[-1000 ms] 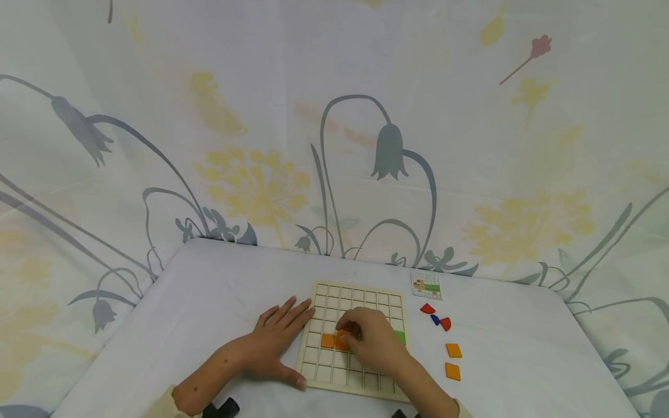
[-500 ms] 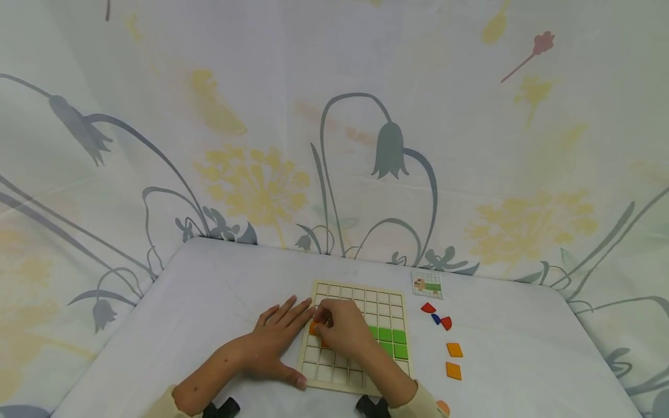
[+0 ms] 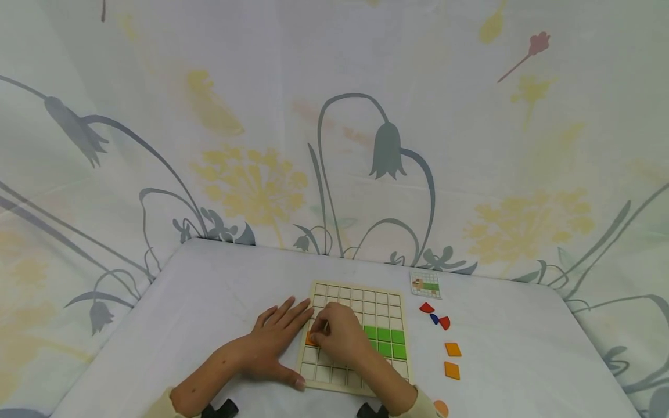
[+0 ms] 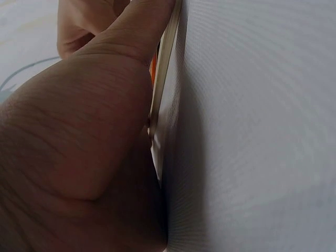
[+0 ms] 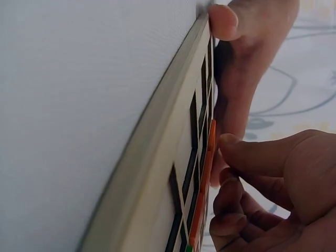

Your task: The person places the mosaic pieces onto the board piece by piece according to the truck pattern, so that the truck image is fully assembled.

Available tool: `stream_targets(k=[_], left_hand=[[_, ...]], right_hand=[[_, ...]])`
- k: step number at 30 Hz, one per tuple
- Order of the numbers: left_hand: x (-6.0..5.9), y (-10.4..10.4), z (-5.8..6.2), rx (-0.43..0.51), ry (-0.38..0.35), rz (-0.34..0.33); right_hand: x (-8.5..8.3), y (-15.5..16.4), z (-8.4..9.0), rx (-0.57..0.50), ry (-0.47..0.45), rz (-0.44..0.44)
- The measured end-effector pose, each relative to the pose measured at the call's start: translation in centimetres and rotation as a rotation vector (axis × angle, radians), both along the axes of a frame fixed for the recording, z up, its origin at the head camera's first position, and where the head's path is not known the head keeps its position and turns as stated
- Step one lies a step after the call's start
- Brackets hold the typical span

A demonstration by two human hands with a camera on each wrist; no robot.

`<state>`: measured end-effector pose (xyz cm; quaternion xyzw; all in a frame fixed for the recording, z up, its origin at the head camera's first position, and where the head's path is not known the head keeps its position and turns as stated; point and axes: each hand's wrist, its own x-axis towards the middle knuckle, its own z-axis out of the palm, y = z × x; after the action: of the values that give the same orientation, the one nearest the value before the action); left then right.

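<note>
Leftward since the earlier frame, your right hand [image 3: 340, 337] pinches an orange tile [image 3: 312, 340] at lower centre. Your left hand [image 3: 274, 339], fingers flat, steadies the grid board [image 3: 389, 299]. Tile looks thin, light, rigid: hold its edges.

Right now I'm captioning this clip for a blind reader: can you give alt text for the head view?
A person's right hand presses an orange tile into a wooden grid board on a white table, while the left hand lies flat against the board's left edge. Green tiles fill some cells; loose orange, red and blue pieces lie to the right.
</note>
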<state>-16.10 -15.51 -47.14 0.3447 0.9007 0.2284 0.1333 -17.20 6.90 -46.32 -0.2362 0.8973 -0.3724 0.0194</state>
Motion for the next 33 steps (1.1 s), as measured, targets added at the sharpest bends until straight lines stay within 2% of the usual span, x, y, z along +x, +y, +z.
stream_targets(k=[8,15,18,21,25,29,33], left_hand=[[0.1,0.2,0.0,-0.015,-0.004,0.014],[0.0,0.0,-0.2,-0.037,-0.032,0.043],[0.0,0.0,-0.1,-0.040,-0.039,0.046],[0.0,0.1,0.0,-0.042,-0.046,0.048],[0.0,0.3,-0.2,-0.046,-0.051,0.050],[-0.1,0.3,-0.2,-0.049,-0.051,0.048],[-0.1,0.2,-0.2,-0.056,-0.051,0.050]], right_hand=[[1.9,3.5,0.4,-0.025,0.084,-0.016],[3.7,9.1,1.2,0.046,0.006,-0.119],[4.4,11.7,1.1,0.070,0.007,-0.174],[5.2,14.3,1.1,0.115,0.007,-0.238],[6.1,17.3,0.9,0.208,-0.039,-0.337],[6.9,19.6,0.6,0.280,-0.064,-0.404],[7.0,21.1,0.2,0.321,-0.100,-0.426]])
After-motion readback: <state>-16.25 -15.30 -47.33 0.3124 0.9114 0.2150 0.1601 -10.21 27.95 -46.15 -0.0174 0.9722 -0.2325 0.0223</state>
